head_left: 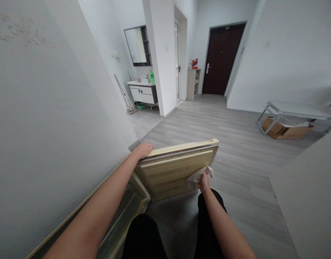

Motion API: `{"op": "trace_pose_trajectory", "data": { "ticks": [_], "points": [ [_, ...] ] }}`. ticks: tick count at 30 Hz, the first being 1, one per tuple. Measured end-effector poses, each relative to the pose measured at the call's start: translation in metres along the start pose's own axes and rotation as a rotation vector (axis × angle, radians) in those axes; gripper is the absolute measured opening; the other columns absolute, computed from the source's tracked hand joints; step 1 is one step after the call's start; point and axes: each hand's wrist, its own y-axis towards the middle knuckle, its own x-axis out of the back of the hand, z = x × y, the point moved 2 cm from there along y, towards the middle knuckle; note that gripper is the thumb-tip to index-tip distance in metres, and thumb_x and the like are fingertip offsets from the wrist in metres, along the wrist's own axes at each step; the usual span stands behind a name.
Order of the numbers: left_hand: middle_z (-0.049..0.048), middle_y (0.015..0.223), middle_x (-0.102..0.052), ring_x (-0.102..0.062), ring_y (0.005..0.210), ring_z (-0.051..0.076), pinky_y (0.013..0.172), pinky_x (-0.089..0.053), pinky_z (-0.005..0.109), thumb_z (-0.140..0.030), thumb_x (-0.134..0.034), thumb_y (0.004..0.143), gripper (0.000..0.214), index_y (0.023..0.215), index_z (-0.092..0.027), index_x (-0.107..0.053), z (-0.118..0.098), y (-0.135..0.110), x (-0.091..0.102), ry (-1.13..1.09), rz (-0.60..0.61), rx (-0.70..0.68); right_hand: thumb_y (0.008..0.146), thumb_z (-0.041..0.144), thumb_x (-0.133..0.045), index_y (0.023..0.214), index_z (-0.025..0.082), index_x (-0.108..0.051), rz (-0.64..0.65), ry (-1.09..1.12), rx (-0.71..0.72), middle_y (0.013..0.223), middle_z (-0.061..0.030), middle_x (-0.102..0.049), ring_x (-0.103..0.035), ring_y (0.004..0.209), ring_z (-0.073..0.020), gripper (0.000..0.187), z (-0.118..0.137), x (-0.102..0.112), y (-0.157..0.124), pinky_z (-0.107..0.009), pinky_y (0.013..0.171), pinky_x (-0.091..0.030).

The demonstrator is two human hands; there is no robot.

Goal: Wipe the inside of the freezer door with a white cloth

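Note:
A cream refrigerator door (pixel 171 172) stands swung out from its cabinet (pixel 138 196), its ribbed inner panel facing me. My left hand (pixel 144 150) is closed over the door's top edge close to the hinge side; some of its fingers are hidden behind the edge. In my right hand (pixel 204 182) is a crumpled white cloth (pixel 200 174), pressed against the inner panel near its free side. Grime shows along the seal below the door's top edge.
A white wall (pixel 73 108) runs close on my left. My knees (pixel 144 233) are just below the door. To the right, a metal-framed table (pixel 303 109) stands over a cardboard box (pixel 286 129). Farther off are a sink cabinet (pixel 142 94), a mop (pixel 125 95) and a dark red door (pixel 222 61).

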Motion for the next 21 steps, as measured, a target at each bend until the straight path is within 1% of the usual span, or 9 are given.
{"op": "trace_pose_trajectory", "data": {
  "ticks": [3, 6, 9, 16, 21],
  "points": [
    [0.0166, 0.133, -0.069, -0.065, 0.124, 0.028, 0.103, -0.049, 0.035, -0.038, -0.022, 0.102, 0.059, 0.118, -0.013, -0.073, 0.0, 0.0, 0.0, -0.002, 0.005, -0.002, 0.076, 0.045, -0.061, 0.127, 0.028, -0.051, -0.021, -0.011, -0.07, 0.11, -0.003, -0.068, -0.068, 0.086, -0.0196, 0.054, -0.001, 0.001, -0.001, -0.034, 0.078, -0.057],
    [0.0182, 0.133, -0.068, -0.065, 0.123, 0.03, 0.103, -0.049, 0.037, -0.038, -0.022, 0.102, 0.06, 0.117, -0.012, -0.073, 0.001, 0.0, 0.0, -0.002, 0.012, 0.005, 0.072, 0.047, -0.065, 0.134, 0.032, -0.049, -0.026, -0.015, -0.09, 0.122, -0.0054, -0.065, -0.068, 0.094, -0.0218, 0.065, 0.002, 0.001, -0.004, -0.034, 0.077, -0.057],
    [0.0187, 0.134, -0.068, -0.065, 0.124, 0.03, 0.103, -0.049, 0.037, -0.038, -0.022, 0.102, 0.059, 0.117, -0.011, -0.073, -0.001, -0.002, 0.002, -0.006, 0.019, 0.009, 0.068, 0.048, -0.066, 0.139, 0.033, -0.047, -0.032, -0.034, -0.099, 0.132, -0.0076, -0.062, -0.068, 0.1, -0.0244, 0.074, 0.006, -0.002, -0.008, -0.034, 0.074, -0.058],
    [0.0199, 0.132, -0.068, -0.065, 0.123, 0.031, 0.103, -0.049, 0.038, -0.037, -0.023, 0.101, 0.059, 0.115, -0.011, -0.073, -0.003, -0.004, 0.004, -0.015, 0.021, 0.026, 0.067, 0.053, -0.064, 0.142, 0.033, -0.044, -0.051, -0.105, -0.119, 0.14, -0.0093, -0.06, -0.07, 0.1, -0.0261, 0.08, 0.014, -0.006, -0.015, -0.035, 0.071, -0.059],
    [0.0204, 0.132, -0.068, -0.065, 0.124, 0.032, 0.103, -0.049, 0.039, -0.038, -0.022, 0.101, 0.06, 0.116, -0.01, -0.073, -0.003, -0.003, 0.003, -0.02, 0.017, 0.024, 0.064, 0.055, -0.063, 0.143, 0.031, -0.043, -0.059, -0.114, -0.105, 0.141, -0.0106, -0.059, -0.069, 0.109, -0.0286, 0.084, 0.012, -0.005, -0.013, -0.035, 0.072, -0.059]
  ]
}}
